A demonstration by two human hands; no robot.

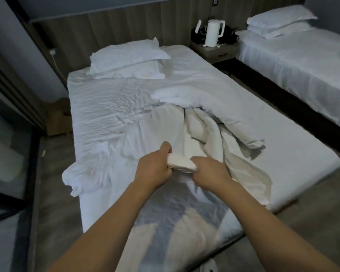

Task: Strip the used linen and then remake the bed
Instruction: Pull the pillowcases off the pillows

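While left hand and right hand both clench bunched cream corner of duvet, rest of it trails crumpled across bed middle. White sheet wrinkled, loose at bed's left edge. Two pillows stacked at bed's head. No readable writing. Floor strips flank bed both sides.
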